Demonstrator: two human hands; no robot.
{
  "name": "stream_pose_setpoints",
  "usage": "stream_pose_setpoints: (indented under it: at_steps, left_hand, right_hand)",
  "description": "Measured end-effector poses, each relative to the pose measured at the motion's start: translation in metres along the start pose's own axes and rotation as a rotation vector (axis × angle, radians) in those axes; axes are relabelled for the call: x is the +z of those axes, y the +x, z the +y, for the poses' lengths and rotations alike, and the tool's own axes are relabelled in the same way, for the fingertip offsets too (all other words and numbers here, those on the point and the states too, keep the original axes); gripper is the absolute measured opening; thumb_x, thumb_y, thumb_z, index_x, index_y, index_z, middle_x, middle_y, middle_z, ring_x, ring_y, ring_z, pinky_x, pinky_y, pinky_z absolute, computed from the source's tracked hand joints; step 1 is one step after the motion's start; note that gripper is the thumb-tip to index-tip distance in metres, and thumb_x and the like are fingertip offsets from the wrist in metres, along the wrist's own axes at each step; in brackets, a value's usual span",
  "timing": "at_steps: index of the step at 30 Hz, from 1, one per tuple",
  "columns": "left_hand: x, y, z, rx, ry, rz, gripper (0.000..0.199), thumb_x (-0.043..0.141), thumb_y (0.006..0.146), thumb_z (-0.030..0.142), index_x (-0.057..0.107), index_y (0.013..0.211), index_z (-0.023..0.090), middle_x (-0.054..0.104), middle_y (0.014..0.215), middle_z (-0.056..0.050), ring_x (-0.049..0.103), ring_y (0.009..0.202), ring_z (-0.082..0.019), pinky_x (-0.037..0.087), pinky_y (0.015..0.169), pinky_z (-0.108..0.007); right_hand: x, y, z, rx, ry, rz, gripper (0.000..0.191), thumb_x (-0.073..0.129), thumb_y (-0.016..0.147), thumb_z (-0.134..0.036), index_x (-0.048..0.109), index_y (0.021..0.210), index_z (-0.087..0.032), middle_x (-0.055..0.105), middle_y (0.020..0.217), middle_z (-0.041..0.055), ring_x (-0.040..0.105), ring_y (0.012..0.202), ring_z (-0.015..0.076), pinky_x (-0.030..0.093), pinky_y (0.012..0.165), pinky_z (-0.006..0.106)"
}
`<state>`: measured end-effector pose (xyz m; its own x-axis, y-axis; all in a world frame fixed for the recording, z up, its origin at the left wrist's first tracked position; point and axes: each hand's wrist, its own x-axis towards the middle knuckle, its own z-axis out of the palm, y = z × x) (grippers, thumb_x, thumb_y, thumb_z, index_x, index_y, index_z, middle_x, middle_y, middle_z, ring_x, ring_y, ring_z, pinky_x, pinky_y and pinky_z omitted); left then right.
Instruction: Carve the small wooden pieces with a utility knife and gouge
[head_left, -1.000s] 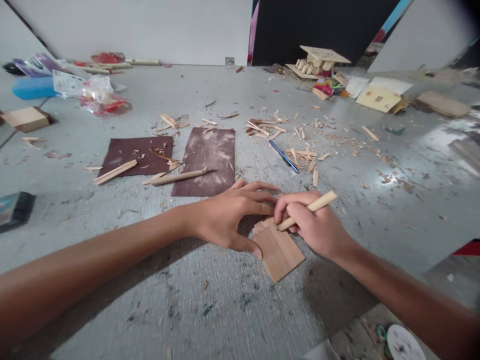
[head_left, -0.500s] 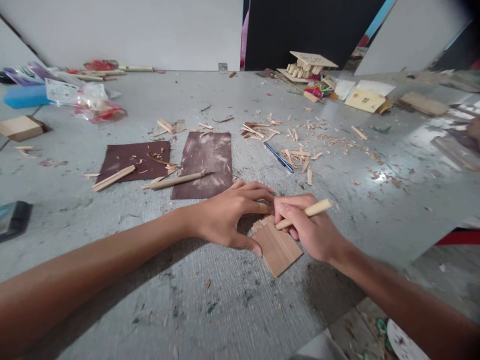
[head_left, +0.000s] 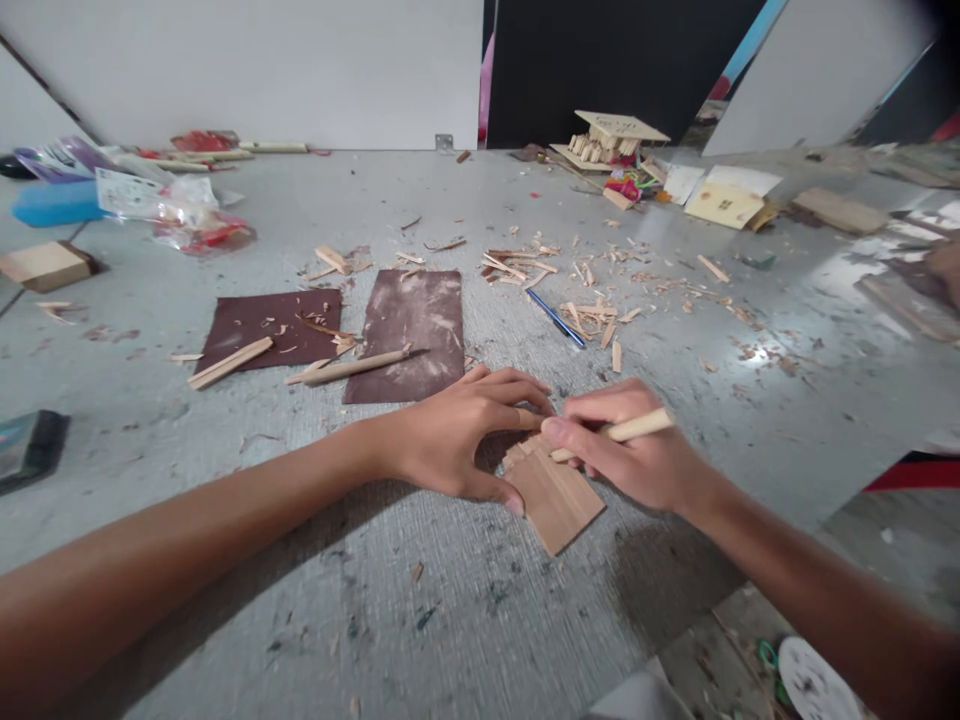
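Observation:
A thin square wooden piece (head_left: pixel 559 500) lies on the grey table, with small notched strips along its upper left edge. My left hand (head_left: pixel 465 430) grips this piece between the thumb at its left side and the fingers near its top. In my right hand (head_left: pixel 637 450) is a pale wooden-handled tool (head_left: pixel 641 424), held slanting over the top of the piece; its working tip is hidden. Behind my left hand lie two brown sandpaper sheets (head_left: pixel 439 310), and a second wooden-handled tool (head_left: pixel 356 367) rests across them.
A blue pen (head_left: pixel 555 318) lies among wood shavings (head_left: pixel 589 315) beyond my hands. A small wooden model (head_left: pixel 619 135) stands at the back right. Plastic packets (head_left: pixel 191 215) and a wooden block (head_left: pixel 49 263) are at the left. The table edge (head_left: pixel 862 487) runs along the right.
My right hand has shifted slightly right, and its grip on the tool has changed, with the thumb now further forward. My left hand and the wooden piece have hardly moved.

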<state>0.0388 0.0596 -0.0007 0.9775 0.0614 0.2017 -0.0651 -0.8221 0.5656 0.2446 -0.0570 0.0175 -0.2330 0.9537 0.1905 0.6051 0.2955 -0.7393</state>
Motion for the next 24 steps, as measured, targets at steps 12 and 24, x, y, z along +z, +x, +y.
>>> stream_pose_setpoints:
  at_steps: [12, 24]
  left_hand:
    - [0.001, 0.0, 0.001, -0.005, -0.01, 0.008, 0.062, 0.078, 0.081, 0.056, 0.065, 0.129, 0.019, 0.06, 0.14, -0.017, 0.047, 0.137, -0.038, 0.032, 0.108, -0.052]
    - [0.004, 0.0, -0.002, 0.006, -0.043, 0.026, 0.061, 0.074, 0.084, 0.061, 0.065, 0.129, 0.021, 0.065, 0.137, -0.015, 0.049, 0.136, -0.038, 0.032, 0.105, -0.05]
  right_hand:
    - [0.005, 0.001, -0.002, 0.226, 0.157, 0.033, 0.027, 0.049, 0.083, -0.015, 0.064, 0.06, -0.017, 0.057, 0.05, -0.0036, 0.052, 0.046, 0.0089, 0.036, 0.047, 0.022]
    - [0.018, -0.015, -0.002, 0.387, 0.282, 0.186, 0.026, 0.049, 0.084, -0.021, 0.064, 0.063, -0.019, 0.06, 0.052, -0.0021, 0.054, 0.042, 0.0098, 0.04, 0.04, 0.02]
